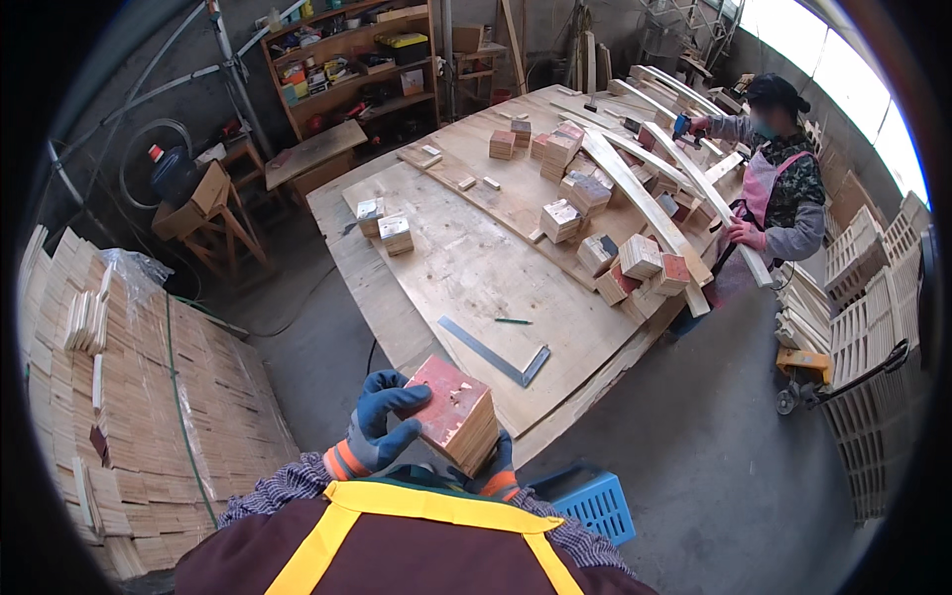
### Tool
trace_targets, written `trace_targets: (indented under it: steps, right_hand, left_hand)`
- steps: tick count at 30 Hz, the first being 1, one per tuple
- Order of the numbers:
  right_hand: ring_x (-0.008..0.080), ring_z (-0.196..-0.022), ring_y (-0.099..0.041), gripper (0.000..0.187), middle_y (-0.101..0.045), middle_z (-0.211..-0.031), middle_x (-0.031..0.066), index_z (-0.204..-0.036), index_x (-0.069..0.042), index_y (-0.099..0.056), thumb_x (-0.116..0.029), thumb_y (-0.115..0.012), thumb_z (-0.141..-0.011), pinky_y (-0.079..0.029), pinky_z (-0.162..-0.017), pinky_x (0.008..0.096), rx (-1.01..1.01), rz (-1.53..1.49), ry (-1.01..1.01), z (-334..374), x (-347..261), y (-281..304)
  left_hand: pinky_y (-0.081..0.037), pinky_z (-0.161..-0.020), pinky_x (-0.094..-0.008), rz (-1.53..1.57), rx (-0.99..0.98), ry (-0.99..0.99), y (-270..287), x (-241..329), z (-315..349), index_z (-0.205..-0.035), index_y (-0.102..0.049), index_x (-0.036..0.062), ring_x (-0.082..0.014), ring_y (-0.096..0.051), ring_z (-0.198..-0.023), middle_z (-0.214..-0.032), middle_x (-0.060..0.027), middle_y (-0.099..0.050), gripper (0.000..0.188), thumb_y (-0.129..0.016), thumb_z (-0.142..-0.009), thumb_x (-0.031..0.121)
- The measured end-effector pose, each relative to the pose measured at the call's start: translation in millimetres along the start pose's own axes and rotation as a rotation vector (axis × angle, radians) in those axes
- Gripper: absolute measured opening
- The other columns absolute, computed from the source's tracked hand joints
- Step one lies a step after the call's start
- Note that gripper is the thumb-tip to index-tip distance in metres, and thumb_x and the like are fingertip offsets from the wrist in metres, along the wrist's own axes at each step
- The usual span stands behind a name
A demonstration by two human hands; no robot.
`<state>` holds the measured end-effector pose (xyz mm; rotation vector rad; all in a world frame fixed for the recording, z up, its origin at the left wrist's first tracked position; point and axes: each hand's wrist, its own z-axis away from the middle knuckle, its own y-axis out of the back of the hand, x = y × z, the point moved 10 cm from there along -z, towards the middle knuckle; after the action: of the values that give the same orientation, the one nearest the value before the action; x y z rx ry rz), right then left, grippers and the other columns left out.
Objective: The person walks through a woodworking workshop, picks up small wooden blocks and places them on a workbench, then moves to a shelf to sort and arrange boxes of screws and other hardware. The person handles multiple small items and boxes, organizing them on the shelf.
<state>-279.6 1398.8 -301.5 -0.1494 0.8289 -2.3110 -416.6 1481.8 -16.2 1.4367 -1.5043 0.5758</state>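
Workshop, broad plywood table strewn with wooden blocks, co-worker at far side. Close to chest: left hand curled over red-topped block stack, right hand cupped beneath, fingers gripping. Best kept level, supported underneath, layers squeezed together.

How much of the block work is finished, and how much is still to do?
Looks done: many wooden blocks already sit on the big plywood table, some under the long slats. In hand: the left hand and right hand grip one red-topped block near the table's edge. Probably left: placing that block. A steel square and pencil lie unused.
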Motion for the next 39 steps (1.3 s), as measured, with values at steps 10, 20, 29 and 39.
trace_targets:
  steps: [10,20,29,39]
  right_hand:
    - [0.0319,-0.115,-0.054,0.079,-0.056,-0.129,0.0083,-0.136,-0.022,-0.048,-0.078,-0.037,-0.082,-0.044,-0.095,0.0565,0.063,-0.093,0.255,-83,-48,-21]
    - [0.0301,-0.124,-0.048,0.076,-0.051,-0.138,0.0076,-0.139,-0.017,-0.047,-0.069,-0.05,-0.083,-0.037,-0.106,0.0497,0.092,-0.242,0.45,-186,-114,-133]
    - [0.0284,-0.127,-0.045,0.068,-0.05,-0.14,0.0077,-0.136,-0.013,-0.05,-0.058,-0.059,-0.085,-0.032,-0.11,0.0439,0.132,-0.169,0.609,-228,-186,-187]
    - [0.0226,-0.116,-0.057,0.047,-0.061,-0.125,0.0091,-0.134,-0.004,-0.053,-0.014,-0.053,-0.088,-0.043,-0.101,0.0364,0.088,0.226,0.962,-250,-349,-191]
  left_hand:
    - [-0.038,-0.1,-0.039,0.122,-0.123,0.129,20,-113,-75,-0.115,-0.065,0.0057,-0.0267,-0.048,-0.113,-0.12,-0.0111,-0.059,0.034,-0.07,-0.083,0.017]
    - [-0.044,-0.098,-0.0372,0.082,-0.142,0.209,146,-231,-172,-0.113,-0.064,0.0059,-0.0266,-0.054,-0.114,-0.121,-0.0151,-0.059,0.036,-0.075,-0.08,0.014]
    - [-0.043,-0.102,-0.0362,0.159,-0.149,0.294,195,-316,-197,-0.125,-0.054,0.0047,-0.0247,-0.053,-0.119,-0.132,-0.0144,-0.05,0.042,-0.07,-0.087,0.015]
    - [-0.031,-0.113,-0.0405,-0.358,-0.394,0.161,152,-432,-205,-0.146,-0.037,0.006,-0.0367,-0.038,-0.136,-0.149,-0.0203,-0.038,0.069,-0.064,-0.082,0.005]
